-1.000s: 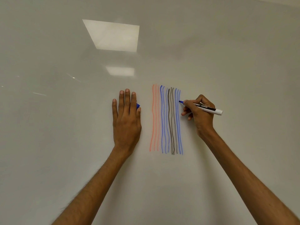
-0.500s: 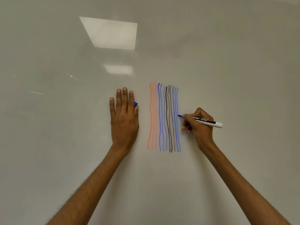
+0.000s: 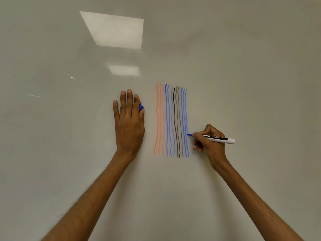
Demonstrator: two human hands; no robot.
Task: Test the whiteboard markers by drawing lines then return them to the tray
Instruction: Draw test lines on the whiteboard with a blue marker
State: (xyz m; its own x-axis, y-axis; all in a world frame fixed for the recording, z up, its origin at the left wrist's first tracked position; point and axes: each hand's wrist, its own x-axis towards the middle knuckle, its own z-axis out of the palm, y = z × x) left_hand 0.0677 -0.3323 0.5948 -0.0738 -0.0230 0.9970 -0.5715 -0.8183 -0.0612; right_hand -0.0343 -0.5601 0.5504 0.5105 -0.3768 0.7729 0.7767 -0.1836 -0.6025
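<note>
My right hand (image 3: 211, 146) grips a blue whiteboard marker (image 3: 218, 137) like a pen, its tip touching the whiteboard (image 3: 251, 80) low on the rightmost blue line. Several wavy vertical lines (image 3: 171, 120) stand there: orange on the left, then blue, black and grey, and blue on the right. My left hand (image 3: 129, 126) lies flat against the board left of the lines, fingers straight and pointing up. A blue marker cap (image 3: 141, 106) is pinched between its thumb and index finger. No tray is in view.
The glossy board fills the whole view. Two ceiling-light reflections (image 3: 114, 30) show at the upper middle. Bare board surface lies on all sides of the lines.
My right hand has drawn the marker tip downward along the rightmost blue line, from near its top to its lower part. My left hand has stayed in place.
</note>
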